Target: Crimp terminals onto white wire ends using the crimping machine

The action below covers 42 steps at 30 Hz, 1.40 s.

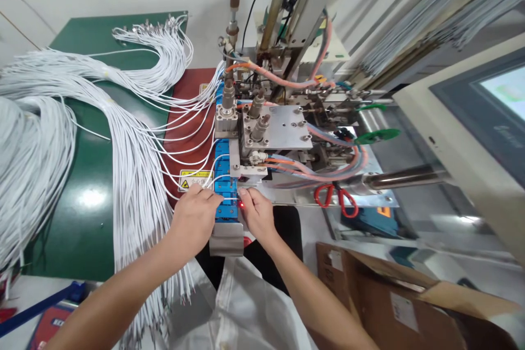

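Observation:
My left hand point(196, 217) rests at the left side of a blue slotted fixture point(227, 186), its fingers pinched on a thin white wire point(226, 198) that crosses the fixture. My right hand point(257, 212) is at the fixture's right side and pinches the same wire's end beside a small red light. Several more white wires point(188, 136) lie in the slots further up the fixture and fan out leftward over a red pad point(192, 87). A metal machine head point(262, 131) with cylinders and orange hoses stands just behind my hands.
Big bundles of white wires point(36, 142) cover a green mat point(86, 213) on the left. Red-handled scissors point(336, 197) lie to the right of the fixture. A touch-screen panel point(488, 115) stands at right, an open cardboard box point(394, 301) at lower right.

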Tool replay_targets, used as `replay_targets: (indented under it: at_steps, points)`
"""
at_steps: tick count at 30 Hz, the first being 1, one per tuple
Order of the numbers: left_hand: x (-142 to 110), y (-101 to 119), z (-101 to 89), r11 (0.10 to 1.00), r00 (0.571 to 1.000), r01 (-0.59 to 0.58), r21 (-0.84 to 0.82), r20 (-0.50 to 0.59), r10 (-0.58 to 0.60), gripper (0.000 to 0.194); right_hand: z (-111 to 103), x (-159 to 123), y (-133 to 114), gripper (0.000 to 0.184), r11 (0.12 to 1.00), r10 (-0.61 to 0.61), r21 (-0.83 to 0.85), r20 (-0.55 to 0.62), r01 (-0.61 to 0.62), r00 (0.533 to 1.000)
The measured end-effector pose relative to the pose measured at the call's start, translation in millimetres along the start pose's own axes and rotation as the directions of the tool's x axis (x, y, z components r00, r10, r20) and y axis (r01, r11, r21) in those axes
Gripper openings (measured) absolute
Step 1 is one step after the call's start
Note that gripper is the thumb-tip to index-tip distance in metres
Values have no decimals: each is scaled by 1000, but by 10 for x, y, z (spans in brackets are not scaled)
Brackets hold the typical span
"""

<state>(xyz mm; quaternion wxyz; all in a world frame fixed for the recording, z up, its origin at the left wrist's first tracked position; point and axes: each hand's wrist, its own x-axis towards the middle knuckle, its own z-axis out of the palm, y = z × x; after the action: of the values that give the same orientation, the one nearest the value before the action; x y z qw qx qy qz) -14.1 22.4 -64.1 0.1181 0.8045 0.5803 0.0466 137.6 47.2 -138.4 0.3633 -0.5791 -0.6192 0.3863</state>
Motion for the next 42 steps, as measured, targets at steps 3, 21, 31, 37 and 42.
replay_targets:
  at_steps: [3, 21, 31, 37, 42]
  points:
    - [-55, -49, 16, 998, 998, -62, -4, -30, 62, 30, -49, 3, 3, 35, 994, 58, 94, -111, -48, 992]
    - [-358, -151, -289, 932, 943, -156, -326, 231, 239, 18, -231, -180, -82, 36, 899, 85, 437, -130, -20, 988]
    - [-113, 140, -23, 880, 993, -10, -474, -106, -46, 26, -387, -298, -316, 11, 925, -11, 378, -68, 36, 998]
    - [-95, 234, 83, 842, 970, -145, -520, -244, 16, 28, -331, -293, -425, 15, 900, 29, 436, -66, 3, 997]
    - [-82, 237, 57, 807, 973, -80, -586, -221, -64, 24, -312, -290, -410, 10, 922, -4, 384, -117, 49, 993]
